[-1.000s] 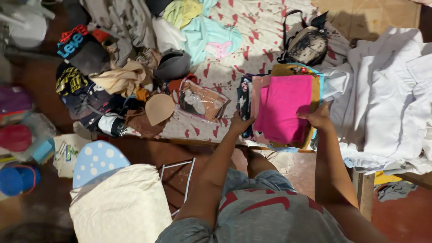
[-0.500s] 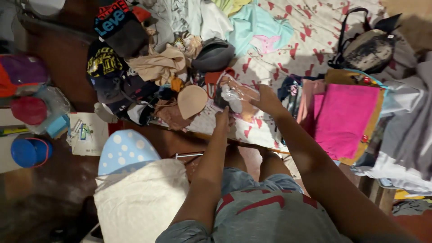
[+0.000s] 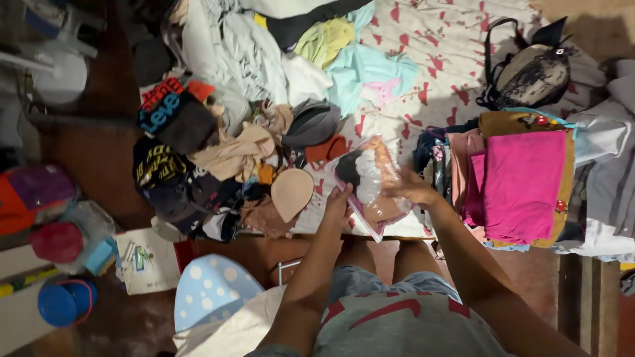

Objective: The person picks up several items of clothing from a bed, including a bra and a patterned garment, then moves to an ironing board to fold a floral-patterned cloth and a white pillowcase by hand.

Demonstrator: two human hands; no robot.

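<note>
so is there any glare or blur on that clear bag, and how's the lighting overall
Head view: the clear plastic bag shows pale glare patches and looks slightly smeared between the left hand and right hand; lighting is dim and warm, the floor at left falling into shadow.

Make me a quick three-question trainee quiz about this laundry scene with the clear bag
1. True or false: both hands touch the clear plastic bag.
2. Which colour is the top cloth on the folded stack to the person's right? A) pink B) green C) white
3. Fill in: the black bag lies on the ____ with red marks.

Key
1. True: the left hand and right hand both grip it.
2. A.
3. Sheet: the white sheet.
</note>
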